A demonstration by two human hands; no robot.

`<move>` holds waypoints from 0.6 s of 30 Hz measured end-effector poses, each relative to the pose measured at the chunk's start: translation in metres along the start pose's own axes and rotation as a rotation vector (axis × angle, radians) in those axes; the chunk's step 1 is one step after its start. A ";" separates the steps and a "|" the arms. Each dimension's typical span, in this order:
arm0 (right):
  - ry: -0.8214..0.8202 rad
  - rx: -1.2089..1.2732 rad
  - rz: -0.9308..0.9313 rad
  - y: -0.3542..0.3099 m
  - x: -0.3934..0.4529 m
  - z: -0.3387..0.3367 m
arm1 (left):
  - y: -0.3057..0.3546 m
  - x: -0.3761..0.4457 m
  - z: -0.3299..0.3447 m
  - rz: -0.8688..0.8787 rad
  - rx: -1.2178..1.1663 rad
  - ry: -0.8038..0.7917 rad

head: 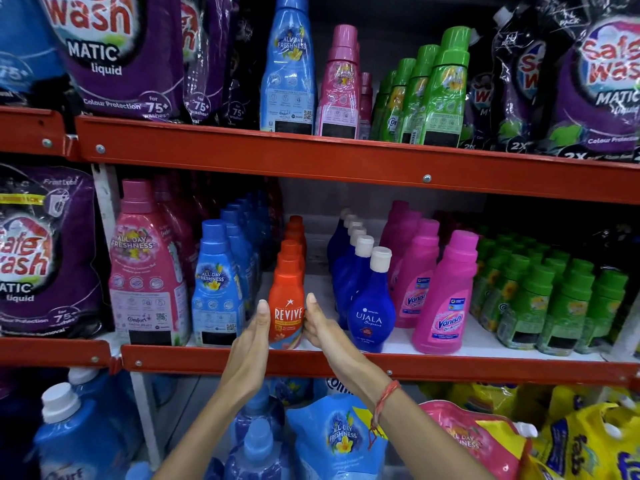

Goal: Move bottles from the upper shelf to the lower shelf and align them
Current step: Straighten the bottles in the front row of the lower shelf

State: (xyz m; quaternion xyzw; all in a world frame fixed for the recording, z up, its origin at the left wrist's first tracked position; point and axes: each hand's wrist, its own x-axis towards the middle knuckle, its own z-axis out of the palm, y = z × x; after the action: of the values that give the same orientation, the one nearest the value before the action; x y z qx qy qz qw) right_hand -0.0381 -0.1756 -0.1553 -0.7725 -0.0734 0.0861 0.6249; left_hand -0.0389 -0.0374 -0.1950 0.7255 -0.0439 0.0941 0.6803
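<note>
An orange Revive bottle stands at the front of a row of orange bottles on the lower shelf. My left hand lies flat against its left side and my right hand against its right side, so both hands hold it between them. On the upper shelf stand a tall blue bottle, pink bottles and a row of green bottles.
Beside the orange row stand blue bottles on the left and dark blue Ujala bottles on the right, then pink Vanish bottles and small green bottles. Purple detergent pouches fill the shelf ends. Refill packs lie below.
</note>
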 end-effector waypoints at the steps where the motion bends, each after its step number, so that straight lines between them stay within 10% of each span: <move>1: -0.012 -0.005 0.005 -0.002 -0.003 -0.001 | 0.001 -0.001 0.000 0.000 0.010 -0.004; 10: 0.442 0.076 -0.363 0.003 -0.034 -0.023 | 0.020 -0.033 0.017 0.329 0.116 0.375; 18: 0.805 -0.058 -0.367 0.018 -0.048 -0.066 | 0.038 -0.025 0.084 0.287 0.208 0.076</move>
State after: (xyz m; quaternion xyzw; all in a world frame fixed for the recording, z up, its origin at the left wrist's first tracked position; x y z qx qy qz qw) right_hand -0.0695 -0.2526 -0.1573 -0.7359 0.0374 -0.3360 0.5867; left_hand -0.0643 -0.1256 -0.1678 0.7741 -0.1112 0.2216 0.5825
